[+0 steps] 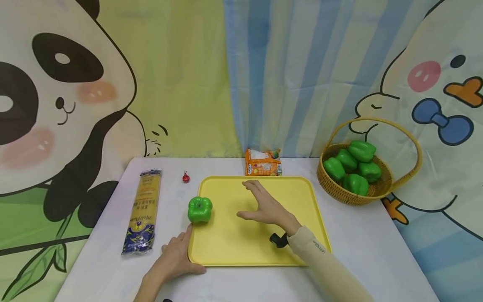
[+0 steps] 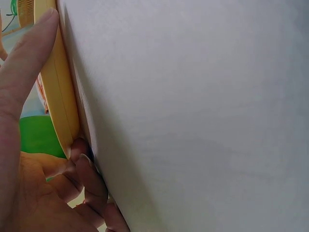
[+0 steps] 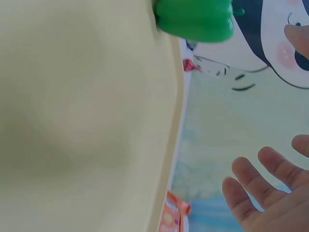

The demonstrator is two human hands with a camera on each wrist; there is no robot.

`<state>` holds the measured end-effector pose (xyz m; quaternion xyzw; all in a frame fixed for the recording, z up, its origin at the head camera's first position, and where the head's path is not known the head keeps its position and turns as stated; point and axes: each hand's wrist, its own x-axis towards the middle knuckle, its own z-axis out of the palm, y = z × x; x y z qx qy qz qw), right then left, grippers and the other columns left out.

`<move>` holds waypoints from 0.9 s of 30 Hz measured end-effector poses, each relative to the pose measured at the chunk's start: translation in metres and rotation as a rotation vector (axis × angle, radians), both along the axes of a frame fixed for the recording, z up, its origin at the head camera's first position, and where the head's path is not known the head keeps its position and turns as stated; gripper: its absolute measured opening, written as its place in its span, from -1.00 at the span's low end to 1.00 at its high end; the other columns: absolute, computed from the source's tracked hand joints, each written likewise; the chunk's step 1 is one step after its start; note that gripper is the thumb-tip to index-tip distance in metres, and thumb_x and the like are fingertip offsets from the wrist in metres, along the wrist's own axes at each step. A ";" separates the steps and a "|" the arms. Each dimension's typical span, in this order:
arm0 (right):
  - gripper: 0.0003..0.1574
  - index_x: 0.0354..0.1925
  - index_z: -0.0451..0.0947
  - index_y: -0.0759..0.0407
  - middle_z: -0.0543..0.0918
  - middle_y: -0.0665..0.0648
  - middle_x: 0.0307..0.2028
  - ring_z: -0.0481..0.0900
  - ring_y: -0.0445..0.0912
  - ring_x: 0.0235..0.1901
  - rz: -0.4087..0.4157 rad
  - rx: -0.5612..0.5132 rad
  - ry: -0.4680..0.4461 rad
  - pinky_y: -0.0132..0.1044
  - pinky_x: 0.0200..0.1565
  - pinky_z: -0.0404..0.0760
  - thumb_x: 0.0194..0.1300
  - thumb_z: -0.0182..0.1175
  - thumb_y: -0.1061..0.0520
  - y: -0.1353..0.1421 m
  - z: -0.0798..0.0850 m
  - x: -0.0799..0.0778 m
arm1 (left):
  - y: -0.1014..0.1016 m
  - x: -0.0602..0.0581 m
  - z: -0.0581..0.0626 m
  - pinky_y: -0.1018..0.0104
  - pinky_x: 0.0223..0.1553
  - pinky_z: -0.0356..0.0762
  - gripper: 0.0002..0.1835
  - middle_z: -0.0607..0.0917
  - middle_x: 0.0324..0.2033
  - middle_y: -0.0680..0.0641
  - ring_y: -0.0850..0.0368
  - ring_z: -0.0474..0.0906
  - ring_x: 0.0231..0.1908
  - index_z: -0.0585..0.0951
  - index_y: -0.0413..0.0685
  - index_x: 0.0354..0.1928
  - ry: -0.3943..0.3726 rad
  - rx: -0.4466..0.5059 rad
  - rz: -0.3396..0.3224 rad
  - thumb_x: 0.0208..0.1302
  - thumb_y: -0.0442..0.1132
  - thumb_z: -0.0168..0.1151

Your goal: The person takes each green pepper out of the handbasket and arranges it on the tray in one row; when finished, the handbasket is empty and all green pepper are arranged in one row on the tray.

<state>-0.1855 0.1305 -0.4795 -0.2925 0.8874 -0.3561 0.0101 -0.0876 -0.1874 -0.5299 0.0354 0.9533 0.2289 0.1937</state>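
Note:
A green bell pepper sits at the left rim of the yellow tray, partly over the edge. My left hand grips the tray's near left corner; in the left wrist view its thumb lies along the tray's side and the other fingers curl at the corner. Above the middle of the tray hovers my right hand, thumb and fingers spread with nothing between them. The right wrist view shows its spread fingers apart from the bell pepper.
At the right back stands a wicker basket with several green bell peppers. A spaghetti packet lies on the left. Behind the tray are an orange snack bag and a small red item. Curtains with cartoon animals close off the back.

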 end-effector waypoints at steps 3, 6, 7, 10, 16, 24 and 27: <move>0.13 0.51 0.13 0.10 0.30 0.14 0.40 0.41 0.14 0.32 -0.039 -0.015 0.000 0.16 0.23 0.52 0.19 0.40 -0.27 0.016 0.003 0.001 | -0.001 -0.001 -0.001 -0.39 0.12 0.34 0.67 0.50 0.31 -0.26 -0.24 0.48 0.21 -0.06 -0.06 0.61 0.001 0.000 -0.002 -0.57 0.49 0.60; 0.13 0.51 0.12 0.07 0.28 0.13 0.42 0.41 0.12 0.32 -0.070 -0.008 -0.015 0.17 0.22 0.51 0.20 0.38 -0.29 0.030 0.004 0.003 | -0.001 -0.001 -0.002 -0.36 0.10 0.37 0.67 0.52 0.29 -0.25 -0.20 0.50 0.17 -0.05 -0.07 0.61 0.016 -0.004 -0.009 -0.58 0.49 0.60; 0.12 0.51 0.12 0.06 0.27 0.13 0.42 0.41 0.12 0.32 -0.080 0.001 -0.016 0.17 0.22 0.51 0.20 0.37 -0.30 0.035 0.003 0.003 | 0.000 -0.001 -0.002 -0.35 0.09 0.38 0.67 0.53 0.28 -0.25 -0.19 0.51 0.15 -0.05 -0.07 0.61 0.021 -0.008 -0.011 -0.58 0.50 0.60; 0.13 0.51 0.11 0.05 0.26 0.13 0.43 0.41 0.13 0.32 -0.107 0.020 -0.019 0.18 0.23 0.50 0.20 0.37 -0.33 0.048 0.003 0.004 | -0.001 0.000 -0.001 -0.32 0.06 0.41 0.67 0.53 0.27 -0.26 -0.18 0.52 0.13 -0.05 -0.09 0.60 0.032 -0.018 -0.020 -0.57 0.50 0.60; 0.11 0.50 0.14 0.05 0.28 0.15 0.41 0.42 0.16 0.31 -0.178 0.051 0.001 0.22 0.20 0.50 0.19 0.38 -0.31 0.079 0.008 0.005 | -0.001 0.001 0.000 -0.37 0.08 0.39 0.67 0.51 0.30 -0.29 -0.23 0.51 0.16 -0.07 -0.12 0.60 0.032 -0.020 -0.025 -0.55 0.48 0.60; 0.02 0.45 0.21 0.18 0.36 0.27 0.34 0.42 0.17 0.26 -0.253 -0.006 0.089 0.20 0.15 0.50 0.19 0.45 -0.08 0.133 0.021 -0.002 | 0.000 0.001 -0.001 -0.40 0.15 0.32 0.66 0.47 0.35 -0.27 -0.27 0.46 0.24 -0.06 -0.07 0.61 -0.001 0.004 0.008 -0.56 0.47 0.61; -0.02 0.42 0.24 0.24 0.38 0.32 0.31 0.43 0.22 0.24 -0.320 -0.025 0.110 0.23 0.12 0.49 0.19 0.46 -0.03 0.158 0.024 -0.003 | 0.000 0.001 0.000 -0.40 0.16 0.31 0.65 0.47 0.35 -0.27 -0.28 0.45 0.24 -0.04 -0.07 0.61 -0.006 0.009 0.008 -0.56 0.46 0.62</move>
